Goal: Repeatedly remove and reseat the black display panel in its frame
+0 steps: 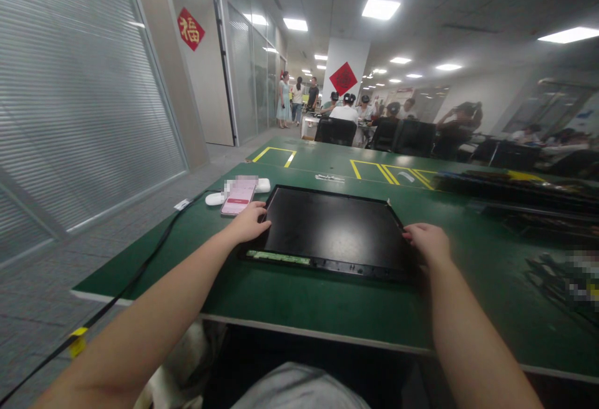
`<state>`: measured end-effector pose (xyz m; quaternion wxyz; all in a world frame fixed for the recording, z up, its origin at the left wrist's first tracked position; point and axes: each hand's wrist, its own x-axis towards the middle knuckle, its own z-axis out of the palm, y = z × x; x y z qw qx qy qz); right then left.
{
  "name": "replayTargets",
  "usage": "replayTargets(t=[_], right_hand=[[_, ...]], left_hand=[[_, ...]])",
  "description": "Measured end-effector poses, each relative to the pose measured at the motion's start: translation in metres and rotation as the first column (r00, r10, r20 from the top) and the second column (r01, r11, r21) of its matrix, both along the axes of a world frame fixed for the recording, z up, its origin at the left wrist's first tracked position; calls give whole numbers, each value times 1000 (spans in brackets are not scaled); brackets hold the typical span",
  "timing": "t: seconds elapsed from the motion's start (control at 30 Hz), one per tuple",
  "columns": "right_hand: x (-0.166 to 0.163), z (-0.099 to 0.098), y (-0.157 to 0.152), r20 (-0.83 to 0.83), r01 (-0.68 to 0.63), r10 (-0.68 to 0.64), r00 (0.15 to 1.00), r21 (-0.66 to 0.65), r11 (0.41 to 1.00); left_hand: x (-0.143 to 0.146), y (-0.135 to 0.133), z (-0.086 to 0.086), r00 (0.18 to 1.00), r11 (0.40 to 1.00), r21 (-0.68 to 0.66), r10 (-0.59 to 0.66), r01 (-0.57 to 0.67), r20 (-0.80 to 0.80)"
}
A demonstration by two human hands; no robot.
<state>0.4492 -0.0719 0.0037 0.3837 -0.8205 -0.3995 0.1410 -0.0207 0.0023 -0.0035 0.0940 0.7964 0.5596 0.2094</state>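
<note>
Screen panel (334, 225) is grasped at opposite side edges by left hand (249, 223) and right hand (429, 243), both half-curled.

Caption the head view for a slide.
Left hand and right hand hold opposite sides of a black panel at a green table, near a phone.

The left hand (247, 223) hid part of the left edge of the black panel (334, 225). At far right, a dark stack (515, 194) was blurred and cut off; below it, pixelation covered some of the cables (548, 283).
</note>
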Motion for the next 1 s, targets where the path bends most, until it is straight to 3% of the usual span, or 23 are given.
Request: replayTargets(t=[0.8,1.0], right_hand=[[11,-11,9,28,-6,6,1000,-1,1000],[8,-6,6,84,-17,19,996,-17,1000]], left_hand=[[1,0,-2,1000,1000,14,-19,20,-24],[-1,-6,5,998,999,-4,-50,50,-29]])
